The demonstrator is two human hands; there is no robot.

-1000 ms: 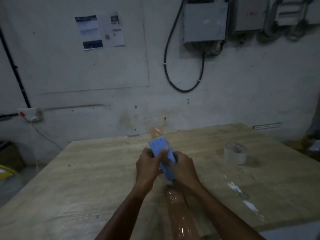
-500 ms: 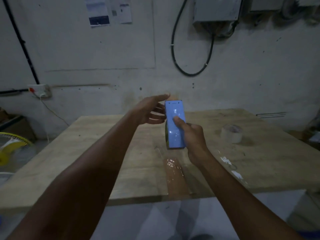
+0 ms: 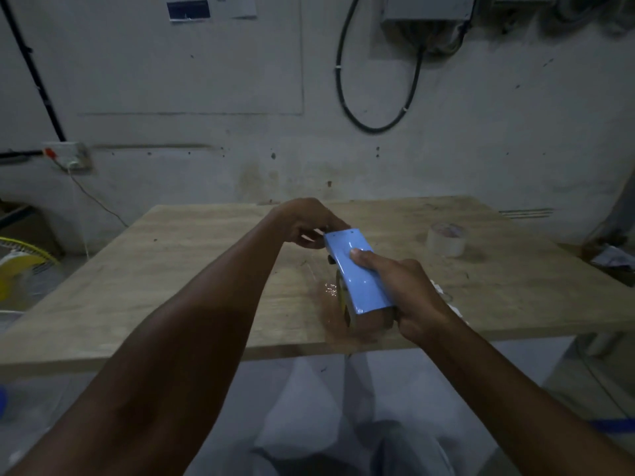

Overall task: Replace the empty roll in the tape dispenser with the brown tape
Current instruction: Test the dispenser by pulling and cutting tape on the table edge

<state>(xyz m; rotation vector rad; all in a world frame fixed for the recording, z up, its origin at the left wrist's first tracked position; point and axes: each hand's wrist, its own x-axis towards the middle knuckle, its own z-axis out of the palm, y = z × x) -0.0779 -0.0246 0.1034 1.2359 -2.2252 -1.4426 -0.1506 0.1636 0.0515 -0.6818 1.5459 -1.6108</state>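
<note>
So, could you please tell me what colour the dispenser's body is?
Light blue; the dispenser shows best in the head view, the only one.

Bare forearms (image 3: 192, 338), pale trousers (image 3: 309, 407).

Dim, bluish, soft-focus, wide-angle edge distortion

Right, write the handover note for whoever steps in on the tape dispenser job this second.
Right hand: gripping the blue tape dispenser at its near end, thumb on top, above the wooden table.
Left hand: at the dispenser's far end, fingers curled around the tip; what they pinch is hidden.
Brown tape: seated under the dispenser's near end.
Clear roll: standing apart on the table, to the right.
Done: brown tape appears loaded.
Left: probably threading the tape end through the front; check it.
</note>
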